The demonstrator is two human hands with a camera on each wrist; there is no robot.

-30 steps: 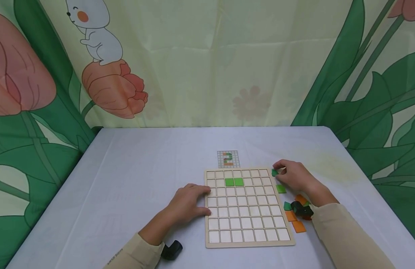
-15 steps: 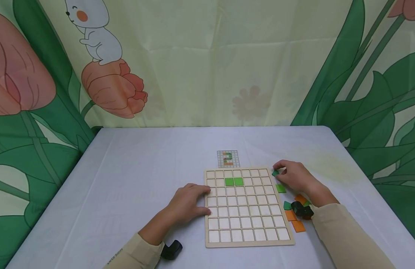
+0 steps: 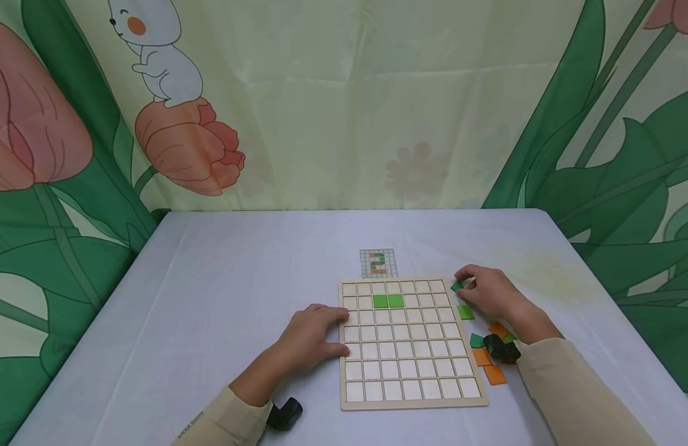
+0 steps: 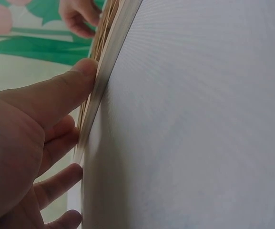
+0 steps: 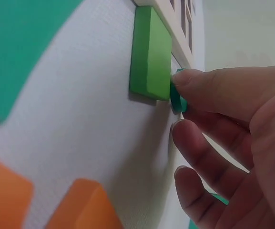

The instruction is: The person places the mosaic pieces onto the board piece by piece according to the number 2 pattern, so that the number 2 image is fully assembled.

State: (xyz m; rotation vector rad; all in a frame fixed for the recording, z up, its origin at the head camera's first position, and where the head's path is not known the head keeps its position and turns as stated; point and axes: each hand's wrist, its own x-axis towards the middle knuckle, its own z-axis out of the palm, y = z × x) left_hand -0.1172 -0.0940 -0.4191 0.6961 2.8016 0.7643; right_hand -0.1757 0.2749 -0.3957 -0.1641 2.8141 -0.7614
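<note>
Fingertips [image 5: 187, 78] partly hide right grip's [image 3: 491, 294] pinched teal tile [image 5: 177, 100]; left grip [image 3: 307, 334], uncurled, touches board [image 3: 413, 406].

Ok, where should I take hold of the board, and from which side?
Probably at the left rim of the board, coming from the left, where the left hand touches it. The board lies flat, its rim standing above the cloth; loose tiles crowd its right side.

On the worktop [image 3: 238, 279] lies a board [image 3: 415, 406], two tiles [image 3: 380, 301] in its second-farthest row. A card [image 3: 378, 263] lies just beyond it, loose tiles [image 3: 495, 375] along its right. The left hand [image 3: 308, 336] is at its left edge, the right hand [image 3: 496, 297] beside its far right corner.
</note>
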